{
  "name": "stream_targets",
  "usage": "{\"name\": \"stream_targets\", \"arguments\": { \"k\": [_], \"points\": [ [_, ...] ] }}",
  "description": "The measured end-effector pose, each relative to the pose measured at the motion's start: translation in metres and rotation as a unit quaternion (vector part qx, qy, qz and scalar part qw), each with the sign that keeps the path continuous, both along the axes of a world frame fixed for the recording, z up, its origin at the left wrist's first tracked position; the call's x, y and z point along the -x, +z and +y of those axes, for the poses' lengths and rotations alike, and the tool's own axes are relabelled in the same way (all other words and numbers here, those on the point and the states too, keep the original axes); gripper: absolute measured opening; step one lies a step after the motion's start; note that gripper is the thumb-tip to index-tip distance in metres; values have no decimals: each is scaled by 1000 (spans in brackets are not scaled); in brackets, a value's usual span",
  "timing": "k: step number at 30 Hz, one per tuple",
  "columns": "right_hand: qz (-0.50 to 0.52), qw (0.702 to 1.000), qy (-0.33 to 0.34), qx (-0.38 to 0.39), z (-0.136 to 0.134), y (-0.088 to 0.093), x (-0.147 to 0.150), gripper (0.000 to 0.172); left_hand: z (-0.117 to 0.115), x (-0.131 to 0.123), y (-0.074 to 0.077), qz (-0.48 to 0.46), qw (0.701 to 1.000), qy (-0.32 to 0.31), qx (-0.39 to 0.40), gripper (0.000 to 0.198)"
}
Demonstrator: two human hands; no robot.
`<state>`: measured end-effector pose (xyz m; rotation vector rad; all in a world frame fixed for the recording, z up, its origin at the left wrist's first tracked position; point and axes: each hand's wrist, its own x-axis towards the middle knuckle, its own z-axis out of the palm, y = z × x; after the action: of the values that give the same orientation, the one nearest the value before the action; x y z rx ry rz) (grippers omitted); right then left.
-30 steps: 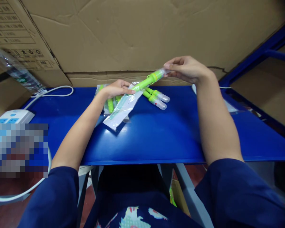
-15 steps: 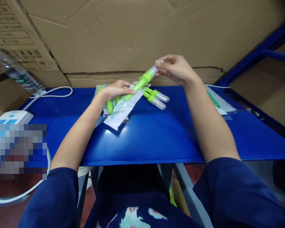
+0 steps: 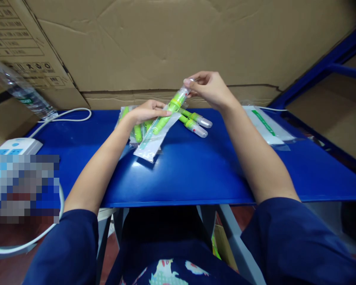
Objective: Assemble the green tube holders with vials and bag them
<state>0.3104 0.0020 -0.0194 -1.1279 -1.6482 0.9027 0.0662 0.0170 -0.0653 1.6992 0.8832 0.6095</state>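
Observation:
A lime-green light stick [image 3: 174,104] with a clear cap slants up to the right, its lower part inside a clear plastic bag [image 3: 146,152] with a white and green print. My left hand [image 3: 150,112] is closed on the bag near its mouth, thumb on top. My right hand [image 3: 206,87] pinches the stick's clear cap at the upper end. Just behind and right of the bag, two loose light sticks [image 3: 195,127] lie with clear ends pointing right. Bagged green sticks [image 3: 137,132] lie partly hidden under my left hand and forearm.
The blue table [image 3: 195,174] meets a cardboard wall [image 3: 166,47]. Flat plastic bags [image 3: 268,126] with a green stripe lie at right. At left are a white power strip [image 3: 22,147], its cable [image 3: 77,114] and a leaning clear plastic bottle [image 3: 23,93].
My right hand has moved left and slightly down, and the light stick has slid deeper into the bag. My left hand stays in about the same place.

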Motion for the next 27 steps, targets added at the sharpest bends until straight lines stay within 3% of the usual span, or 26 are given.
{"name": "stream_targets", "arguments": {
  "k": [4,9,18,27],
  "points": [
    [26,999,-14,-38,16,-11,-1,44,2,-1,-2,-35,999,-8,1,43],
    [41,996,7,-74,33,-18,-8,40,4,-3,-6,-91,996,11,8,41],
    [56,996,5,-76,27,-19,1,36,4,-13,-12,-143,989,42,16,40],
    [28,997,-7,-65,29,-16,-8,32,-4,-18,-3,-164,984,72,5,45]
  ]
}}
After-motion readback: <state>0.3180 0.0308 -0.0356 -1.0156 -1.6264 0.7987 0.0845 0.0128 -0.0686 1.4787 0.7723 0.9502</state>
